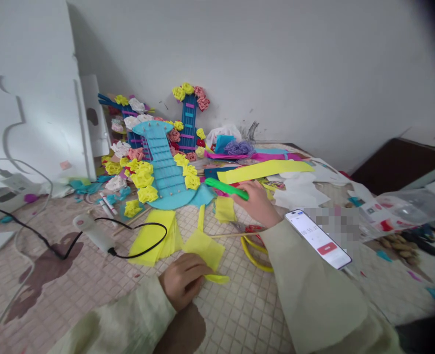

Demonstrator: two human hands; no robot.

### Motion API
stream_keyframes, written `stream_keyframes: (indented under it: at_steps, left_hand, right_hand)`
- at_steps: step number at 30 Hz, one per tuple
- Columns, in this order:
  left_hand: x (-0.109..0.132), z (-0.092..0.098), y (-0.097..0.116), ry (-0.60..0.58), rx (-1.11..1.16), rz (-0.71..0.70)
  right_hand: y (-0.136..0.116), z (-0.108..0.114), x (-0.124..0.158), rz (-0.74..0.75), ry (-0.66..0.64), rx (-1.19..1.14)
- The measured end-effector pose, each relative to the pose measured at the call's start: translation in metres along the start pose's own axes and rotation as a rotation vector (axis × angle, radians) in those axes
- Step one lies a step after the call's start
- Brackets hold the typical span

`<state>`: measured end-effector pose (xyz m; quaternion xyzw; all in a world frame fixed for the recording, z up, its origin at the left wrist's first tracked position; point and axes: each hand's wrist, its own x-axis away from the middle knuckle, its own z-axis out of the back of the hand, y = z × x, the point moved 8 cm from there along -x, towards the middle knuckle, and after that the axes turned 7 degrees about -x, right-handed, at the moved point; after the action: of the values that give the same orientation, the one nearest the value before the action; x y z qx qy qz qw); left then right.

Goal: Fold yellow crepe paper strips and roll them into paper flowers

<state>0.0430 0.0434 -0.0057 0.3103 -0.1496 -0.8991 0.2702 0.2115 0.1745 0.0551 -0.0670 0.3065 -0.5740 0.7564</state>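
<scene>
My left hand point(186, 278) rests low on the table with its fingers curled, and a rolled or folded bit of yellow crepe paper point(217, 279) pokes out from under the fingertips. Just beyond it lies a yellow paper square point(204, 247), beside a stack of yellow crepe paper point(154, 238). Further forward, my right hand point(255, 201) is closed on the near end of a slim bright green tool point(225, 188), whose exact kind I cannot make out. A light blue guitar-shaped board point(162, 162) with strings and yellow paper flowers point(143, 179) leans in front of my hands.
A white glue gun point(94, 232) with a black cable lies at left. Yellow-handled scissors point(256, 253) sit partly under my right forearm. A phone point(318, 239) showing a timer lies right, near a clear plastic bag point(405, 211). A yellow paper strip point(265, 170) and finished flowers stand behind.
</scene>
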Motion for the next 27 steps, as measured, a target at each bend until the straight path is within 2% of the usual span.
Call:
stream_keyframes:
  at_steps: [2, 4, 6, 8, 11, 13, 16, 18, 24, 27]
  left_hand:
    - [-0.001, 0.0, 0.003, -0.013, 0.004, -0.016]
    - [-0.001, 0.001, 0.007, -0.013, 0.015, -0.026]
    - [-0.002, 0.001, 0.009, -0.006, 0.035, -0.029]
    - [-0.002, 0.001, 0.01, 0.003, 0.062, -0.018]
    - [-0.002, 0.002, 0.008, 0.019, 0.109, 0.03]
    - [-0.001, 0.005, 0.003, 0.045, 0.152, 0.085]
    - [-0.001, 0.012, -0.005, 0.097, 0.18, 0.177]
    - [0.0, 0.017, -0.012, 0.128, 0.149, 0.24]
    - [0.008, 0.019, -0.033, 0.168, 0.144, 0.438]
    - [0.011, 0.016, -0.036, 0.166, 0.191, 0.461]
  right_hand:
    - [0.038, 0.004, 0.002, -0.175, -0.033, 0.166]
    - [0.068, 0.006, 0.008, -0.267, -0.021, 0.221]
    - [0.086, 0.003, 0.014, -0.31, -0.041, 0.244]
    - [0.091, 0.0, 0.018, -0.325, -0.071, 0.256]
    - [0.068, -0.002, 0.021, -0.278, -0.085, 0.223]
    - [0.03, -0.008, 0.024, -0.11, -0.112, 0.033]
    - [-0.022, -0.029, 0.04, 0.048, -0.326, -0.319]
    - [-0.042, -0.041, 0.051, 0.06, -0.44, -0.469]
    - [-0.052, -0.057, 0.067, -0.039, -0.636, -0.746]
    - [-0.056, -0.06, 0.07, -0.03, -0.644, -0.74]
